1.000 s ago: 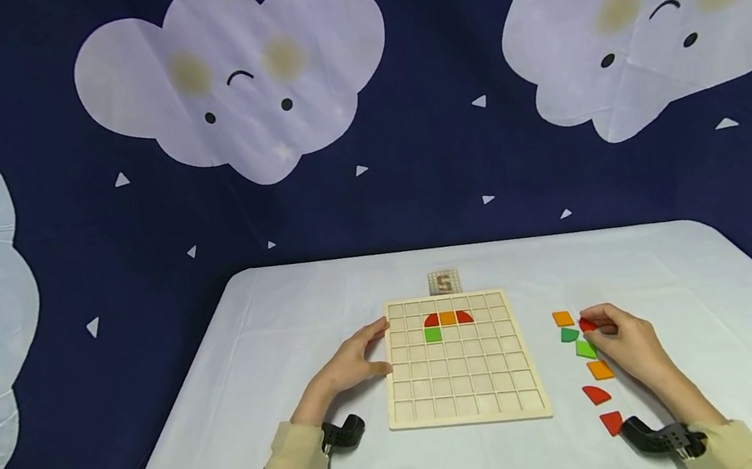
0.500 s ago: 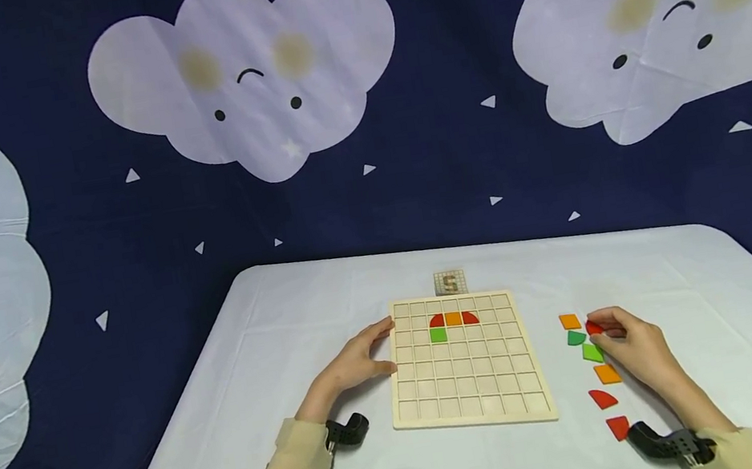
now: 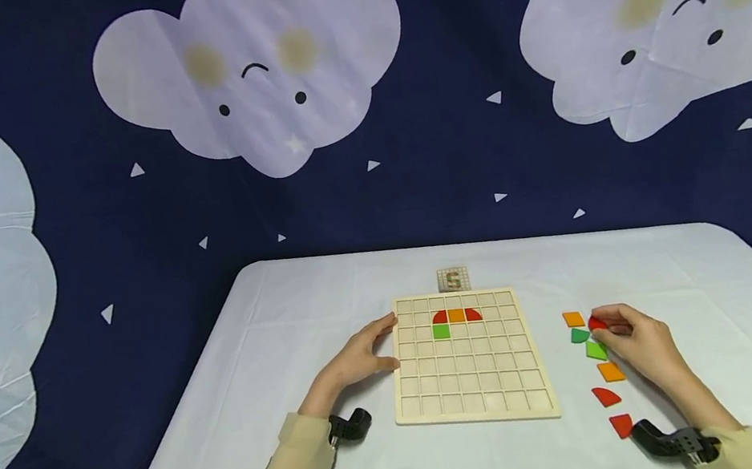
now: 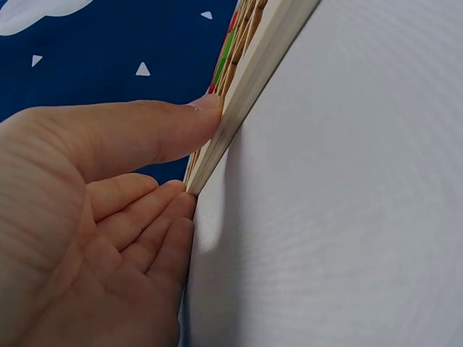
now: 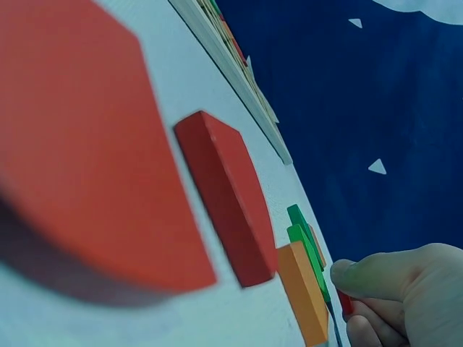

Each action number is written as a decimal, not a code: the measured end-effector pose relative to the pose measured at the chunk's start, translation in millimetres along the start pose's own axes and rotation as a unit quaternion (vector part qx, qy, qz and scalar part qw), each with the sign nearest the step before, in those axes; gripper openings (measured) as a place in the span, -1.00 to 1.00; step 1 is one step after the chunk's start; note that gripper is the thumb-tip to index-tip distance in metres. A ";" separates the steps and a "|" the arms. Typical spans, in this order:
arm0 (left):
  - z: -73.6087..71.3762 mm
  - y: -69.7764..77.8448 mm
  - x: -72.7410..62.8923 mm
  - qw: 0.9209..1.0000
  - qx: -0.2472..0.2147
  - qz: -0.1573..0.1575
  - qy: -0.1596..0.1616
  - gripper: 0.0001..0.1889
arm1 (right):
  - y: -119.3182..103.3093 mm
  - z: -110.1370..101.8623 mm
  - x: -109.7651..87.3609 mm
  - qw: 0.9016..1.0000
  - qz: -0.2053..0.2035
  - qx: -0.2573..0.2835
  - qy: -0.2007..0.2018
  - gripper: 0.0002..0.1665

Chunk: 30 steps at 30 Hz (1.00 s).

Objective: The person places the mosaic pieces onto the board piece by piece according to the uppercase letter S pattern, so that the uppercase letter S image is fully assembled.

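I see a white table (image 3: pixel 287 321) set against a dark blue backdrop (image 3: pixel 464 140) printed with pale clouds and small white triangles; at the table's far side, just behind the wooden grid, a small card (image 3: pixel 452 280) marked with an S stands.
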<state>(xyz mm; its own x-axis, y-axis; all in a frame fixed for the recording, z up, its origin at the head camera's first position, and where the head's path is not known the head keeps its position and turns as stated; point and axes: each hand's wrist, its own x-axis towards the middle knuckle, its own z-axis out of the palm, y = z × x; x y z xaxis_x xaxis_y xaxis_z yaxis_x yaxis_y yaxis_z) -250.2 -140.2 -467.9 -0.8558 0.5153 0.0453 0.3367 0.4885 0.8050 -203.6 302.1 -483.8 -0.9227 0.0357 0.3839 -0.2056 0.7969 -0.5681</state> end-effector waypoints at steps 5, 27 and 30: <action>-0.4 1.3 0.9 1.000 0.003 0.002 0.000 -0.14 | 0.0 -0.8 -0.4 1.000 0.010 0.003 -0.005 -0.63; 1.6 -3.8 1.9 1.000 -0.004 -0.001 0.001 -0.13 | -2.3 -5.7 3.2 1.000 0.011 0.012 0.003 -0.53; 1.5 -3.7 2.4 1.000 -0.006 0.001 0.000 -0.13 | -3.6 -8.6 4.5 1.000 0.010 0.017 0.009 -0.53</action>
<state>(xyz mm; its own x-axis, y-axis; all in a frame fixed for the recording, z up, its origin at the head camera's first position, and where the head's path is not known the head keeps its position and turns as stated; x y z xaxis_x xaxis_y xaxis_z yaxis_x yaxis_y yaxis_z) -252.9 -139.7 -471.7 -0.8555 0.5156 0.0472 0.3333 0.4787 0.8123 -204.2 304.6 -473.8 -0.9207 0.0631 0.3851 -0.1980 0.7750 -0.6002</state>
